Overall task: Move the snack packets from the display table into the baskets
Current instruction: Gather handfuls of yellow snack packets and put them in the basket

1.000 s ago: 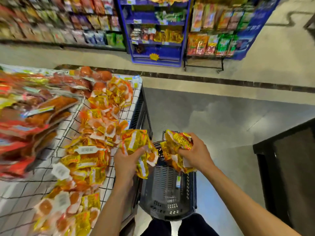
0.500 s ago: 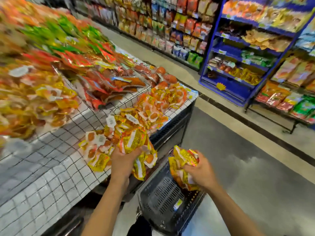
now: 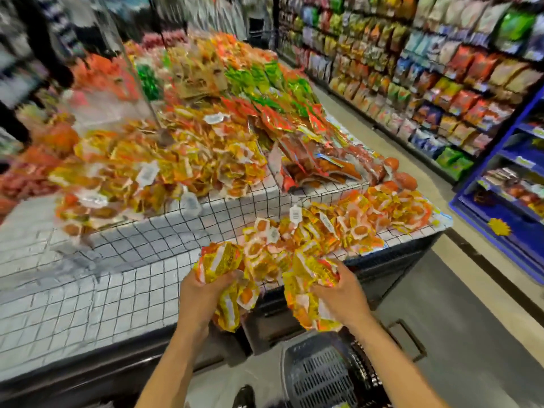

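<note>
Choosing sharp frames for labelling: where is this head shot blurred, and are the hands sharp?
Head view: motion blur smears the display table at left and the background; the left hand and right hand, gripping snack packets, look sharp; the basket below is dim.

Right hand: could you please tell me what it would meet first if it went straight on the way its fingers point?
Beyond the packet bundle it grips, the right hand would probably meet the packet heap on the display table; depth is unclear.
</note>
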